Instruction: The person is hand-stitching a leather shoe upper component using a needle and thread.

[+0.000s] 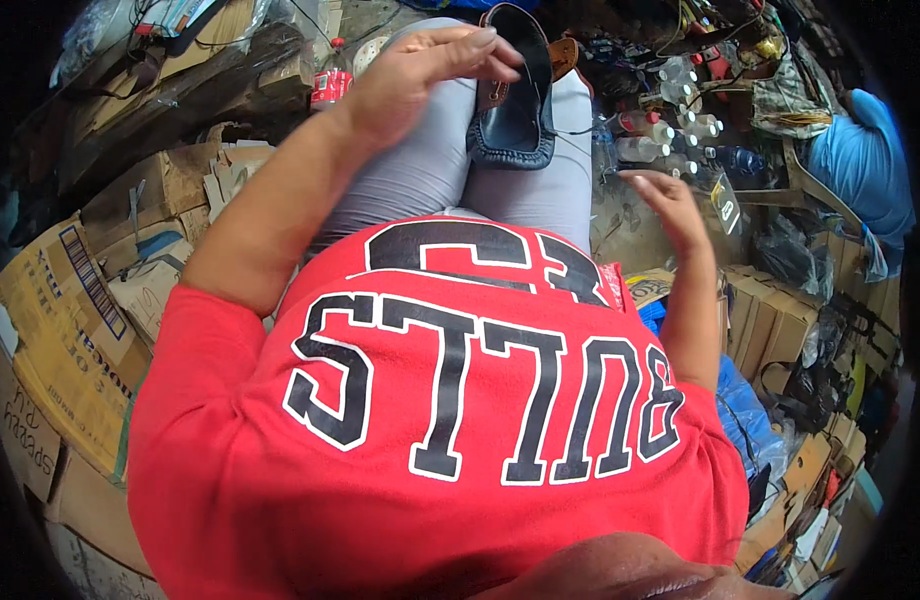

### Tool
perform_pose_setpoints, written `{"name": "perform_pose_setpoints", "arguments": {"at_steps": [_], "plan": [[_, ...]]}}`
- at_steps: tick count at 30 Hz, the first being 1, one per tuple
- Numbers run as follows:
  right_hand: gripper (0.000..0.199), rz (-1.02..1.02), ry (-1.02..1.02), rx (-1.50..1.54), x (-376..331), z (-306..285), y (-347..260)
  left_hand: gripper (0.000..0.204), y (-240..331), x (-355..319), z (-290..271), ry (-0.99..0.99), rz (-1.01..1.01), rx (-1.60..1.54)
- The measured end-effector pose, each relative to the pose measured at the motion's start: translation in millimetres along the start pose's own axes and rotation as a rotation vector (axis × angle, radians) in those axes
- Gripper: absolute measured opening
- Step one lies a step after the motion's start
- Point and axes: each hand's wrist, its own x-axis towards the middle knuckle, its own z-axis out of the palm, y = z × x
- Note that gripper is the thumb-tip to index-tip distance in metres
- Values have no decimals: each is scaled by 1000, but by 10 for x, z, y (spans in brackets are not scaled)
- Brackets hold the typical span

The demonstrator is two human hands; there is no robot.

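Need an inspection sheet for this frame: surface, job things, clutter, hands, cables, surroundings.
Surface: no table; the lap in grey trousers serves as the work surface.
Job's things: dark blue shoe lies between the thighs, opening up; a thin dark thread runs from it toward the right.
Clutter: flattened cardboard boxes on the left; clear plastic bottles on the right; a red-labelled bottle near the left knee.
Hands: left hand rests fingertips on the shoe's rim, no closed grip; right hand is open in the air, empty as far as visible.
Cables: thin wires at the top edge.
Surroundings: a person in blue at the far right; stacked boxes below.
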Motion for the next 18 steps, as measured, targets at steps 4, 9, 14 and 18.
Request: {"name": "perform_pose_setpoints", "arguments": {"at_steps": [4, 9, 14, 18], "plan": [[39, 158, 164, -497, 161, 307, 210, 40, -257, 38, 158, 31, -107, -598], [44, -63, 291, -826, -51, 156, 755, 42, -128, -76, -437, 200, -199, -599], [39, -107, 348, -930, -32, 254, 909, 42, -34, -119, -528, 140, -246, -506], [50, 247, 261, 668, -121, 74, 1077, 39, 128, -98, -1089, 190, -281, 132]]}}
